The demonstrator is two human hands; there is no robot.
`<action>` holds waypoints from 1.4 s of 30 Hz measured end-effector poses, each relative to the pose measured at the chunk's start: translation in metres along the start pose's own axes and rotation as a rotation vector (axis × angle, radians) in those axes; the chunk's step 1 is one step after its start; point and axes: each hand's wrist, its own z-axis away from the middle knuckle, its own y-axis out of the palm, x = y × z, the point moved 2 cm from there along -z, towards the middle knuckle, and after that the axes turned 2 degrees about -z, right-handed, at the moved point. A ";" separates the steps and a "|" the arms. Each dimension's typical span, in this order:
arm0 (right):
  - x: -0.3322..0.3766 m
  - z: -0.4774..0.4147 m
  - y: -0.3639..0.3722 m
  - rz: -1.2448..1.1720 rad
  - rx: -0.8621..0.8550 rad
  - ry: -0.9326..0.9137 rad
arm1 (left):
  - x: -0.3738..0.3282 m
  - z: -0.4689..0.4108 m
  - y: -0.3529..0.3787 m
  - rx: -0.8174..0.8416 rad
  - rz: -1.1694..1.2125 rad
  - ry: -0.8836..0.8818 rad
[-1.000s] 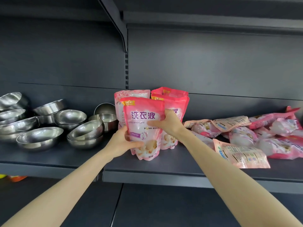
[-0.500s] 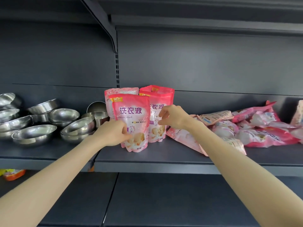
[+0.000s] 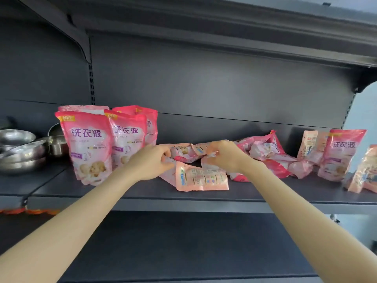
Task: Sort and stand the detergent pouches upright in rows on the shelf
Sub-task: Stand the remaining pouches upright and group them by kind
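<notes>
Both hands reach into the loose pouches on the dark grey metal shelf (image 3: 142,190). The left hand (image 3: 151,163) has its fingers curled and pinches the near end of a flat pink pouch (image 3: 183,154) that lies between the two hands. The right hand (image 3: 228,156) is clenched on a crumpled pink-and-white pouch (image 3: 210,163) under its fingertips. Whether both hands hold one and the same pouch cannot be told. Just below the hands, toward the shelf's front edge, a pink pouch with its printed back up (image 3: 202,178) lies flat. To the left of the left hand, four upright pink detergent pouches (image 3: 87,146) stand in two rows of two, the front pair touching side by side. To the right of the right hand a heap of pink pouches (image 3: 265,148) lies jumbled. Well beyond it is a lone standing pink pouch (image 3: 342,154) with paler packs leaning beside it. Far to the left of the left hand, stacked stainless-steel bowls (image 3: 22,152) sit on the neighbouring shelf section.
</notes>
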 end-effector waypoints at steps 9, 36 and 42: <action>-0.074 0.000 0.013 -0.032 0.139 0.010 | -0.046 -0.038 0.060 0.102 -0.107 -0.026; -0.122 -0.090 0.046 -0.432 0.383 -0.178 | -0.047 -0.098 0.057 -0.009 0.667 -0.150; -0.153 -0.091 0.006 -0.639 0.284 -0.113 | -0.088 -0.138 0.057 -0.188 0.645 -0.034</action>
